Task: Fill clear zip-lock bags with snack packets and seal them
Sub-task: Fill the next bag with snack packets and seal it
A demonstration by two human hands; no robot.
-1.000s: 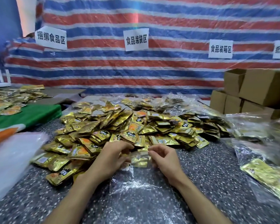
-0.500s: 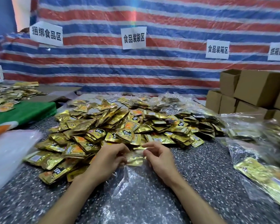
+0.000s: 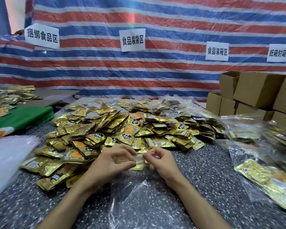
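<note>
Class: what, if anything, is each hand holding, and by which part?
Both hold the clear zip-lock bag by its far edge. The left hand and the right hand each pinch that edge, their grips side by side near the packet pile.

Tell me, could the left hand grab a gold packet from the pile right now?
Likely yes, once it lets go: the left hand pinches the clear bag, but the packet pile lies right beside it, nothing between.

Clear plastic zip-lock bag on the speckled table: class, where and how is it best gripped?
Pinch the clear plastic zip-lock bag at its far rim, one lip per hand, from above: it lies flat, mouth toward the heap of gold foil packets, as left hand and right hand do.
</note>
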